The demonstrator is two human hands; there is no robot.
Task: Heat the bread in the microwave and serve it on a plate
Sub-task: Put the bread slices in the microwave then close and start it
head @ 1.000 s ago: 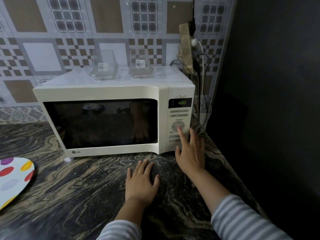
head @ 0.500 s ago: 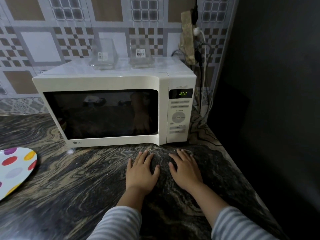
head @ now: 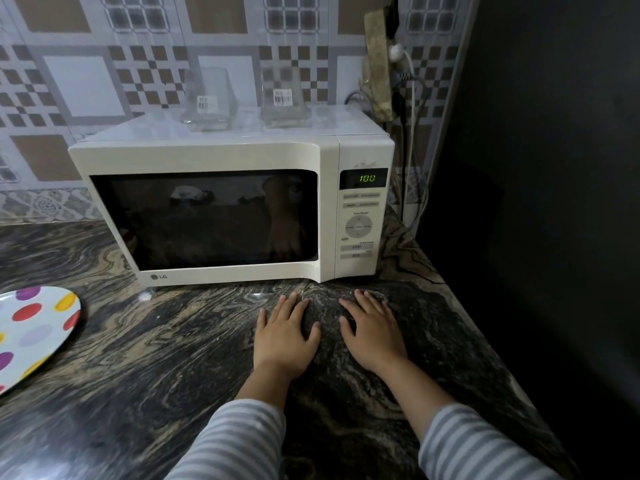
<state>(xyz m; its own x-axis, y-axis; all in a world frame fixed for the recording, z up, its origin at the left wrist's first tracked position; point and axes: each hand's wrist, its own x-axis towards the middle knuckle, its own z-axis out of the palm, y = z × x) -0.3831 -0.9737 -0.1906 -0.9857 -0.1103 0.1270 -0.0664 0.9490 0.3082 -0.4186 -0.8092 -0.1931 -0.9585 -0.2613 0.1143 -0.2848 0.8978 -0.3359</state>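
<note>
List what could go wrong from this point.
1. The display reads 100, yet the window looks dark, so heating may not have started.
2. The two glass containers on top of the microwave could get knocked when the door opens.
3. The plate sits far left of both hands.

Glossy veined stone counter [head: 145,358], cream plastic microwave [head: 221,155], clear glass containers [head: 207,98]

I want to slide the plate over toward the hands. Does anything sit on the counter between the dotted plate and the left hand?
No. In the head view only bare marbled countertop lies between the dotted plate and the left hand.
</note>
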